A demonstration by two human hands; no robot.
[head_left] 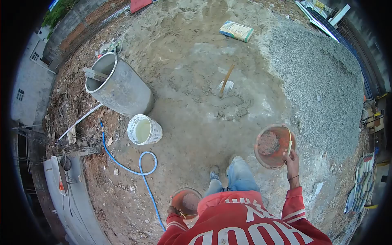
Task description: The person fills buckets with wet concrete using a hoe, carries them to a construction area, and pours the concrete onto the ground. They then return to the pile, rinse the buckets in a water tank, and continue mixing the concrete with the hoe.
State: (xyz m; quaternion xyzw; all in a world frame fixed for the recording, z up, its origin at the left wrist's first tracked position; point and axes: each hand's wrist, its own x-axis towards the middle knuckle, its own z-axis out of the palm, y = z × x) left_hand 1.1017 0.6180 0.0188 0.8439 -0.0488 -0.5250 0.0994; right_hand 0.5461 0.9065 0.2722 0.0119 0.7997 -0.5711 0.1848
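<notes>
My right hand (pixel 291 159) is closed on the pale grip of a wire handle on an orange bucket (pixel 282 135). Wet grey-brown mortar or concrete (pixel 268 143) lies inside that bucket, which tilts so its mouth faces me. Low at my other side, my left hand (pixel 174 210) is closed at the rim and yellow handle of a second orange bucket (pixel 179 199). A similar mix (pixel 190 201) shows in it, and my red sleeve covers part of its near side.
A shovel (pixel 227 79) lies on wet ground ahead. Gravel (pixel 322 77) is heaped at right, with a cement bag (pixel 237 31) at the back. Left stand a tall grey barrel (pixel 124 87) and a white water bucket (pixel 154 131). A blue hose (pixel 122 166) loops near my feet.
</notes>
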